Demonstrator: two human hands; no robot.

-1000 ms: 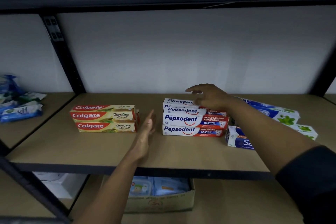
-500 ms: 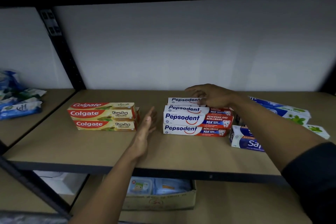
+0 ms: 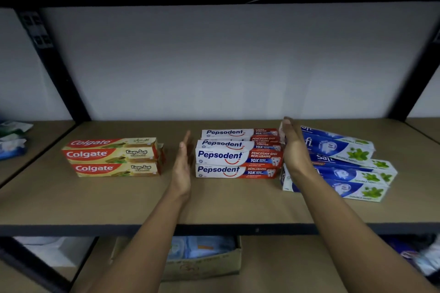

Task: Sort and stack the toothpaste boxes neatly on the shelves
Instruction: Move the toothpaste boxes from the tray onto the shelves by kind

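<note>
Likely light and stiff, the Pepsodent stack [image 3: 235,157] sat between the flat, empty left grip [image 3: 182,169] and right grip [image 3: 294,150], best squeezed endwise.

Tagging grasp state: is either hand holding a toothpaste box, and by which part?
Nothing held. Left hand and right hand, fingers straight, flank the stack of white-and-red Pepsodent cardboard boxes; right hand's contact cannot be told.

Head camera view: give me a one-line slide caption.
Left hand and right hand flank the Pepsodent stack, between Colgate boxes and blue boxes.
</note>
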